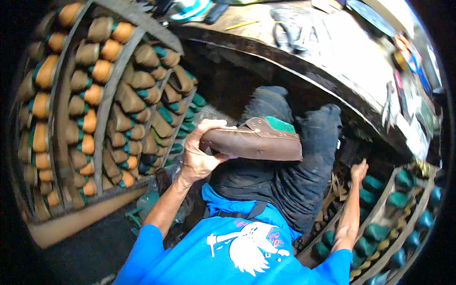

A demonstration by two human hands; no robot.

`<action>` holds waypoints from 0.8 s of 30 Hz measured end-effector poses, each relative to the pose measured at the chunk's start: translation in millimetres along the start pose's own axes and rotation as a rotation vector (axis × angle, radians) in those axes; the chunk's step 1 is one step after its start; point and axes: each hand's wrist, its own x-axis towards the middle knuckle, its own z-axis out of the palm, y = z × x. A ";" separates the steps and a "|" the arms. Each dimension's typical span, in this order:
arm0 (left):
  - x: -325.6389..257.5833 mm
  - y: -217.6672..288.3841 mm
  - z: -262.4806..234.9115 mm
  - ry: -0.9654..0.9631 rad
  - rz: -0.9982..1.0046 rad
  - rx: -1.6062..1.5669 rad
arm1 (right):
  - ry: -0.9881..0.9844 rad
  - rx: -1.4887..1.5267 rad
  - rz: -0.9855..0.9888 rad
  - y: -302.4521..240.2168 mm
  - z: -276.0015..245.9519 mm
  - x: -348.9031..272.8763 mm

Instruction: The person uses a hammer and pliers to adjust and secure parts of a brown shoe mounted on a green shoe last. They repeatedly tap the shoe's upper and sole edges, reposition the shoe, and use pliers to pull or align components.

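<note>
My left hand point(199, 154) is closed around the toe end of a brown leather shoe point(247, 143), thumb below and fingers above. The shoe lies sideways over my lap, its heel end toward the right. A green shoe last point(279, 124) fills its opening, and pale stitching runs along the upper. Down at my right side, my right hand point(359, 171) is closed in the shadow beneath the workbench, just beyond a rack of green lasts point(376, 232). What its fingers hold, if anything, cannot be made out.
At the left stands a wooden rack point(110, 88) packed with brown and orange shoes on lasts. Ahead, the workbench point(256, 35) carries a yellow pencil point(241, 24), pincers point(282, 35) and blue-handled scissors point(420, 71). Its curved edge passes above my knees.
</note>
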 end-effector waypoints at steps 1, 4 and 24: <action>-8.4 -2.9 2.2 0.011 -0.009 0.135 | -0.013 0.017 -0.035 16.2 15.1 6.5; -25.7 -6.3 0.6 0.031 -0.018 0.283 | -0.081 -0.065 -0.078 48.4 47.8 6.2; 27.8 -30.4 46.3 0.033 -0.194 -0.250 | 0.613 0.228 -0.412 -225.5 -286.1 -5.1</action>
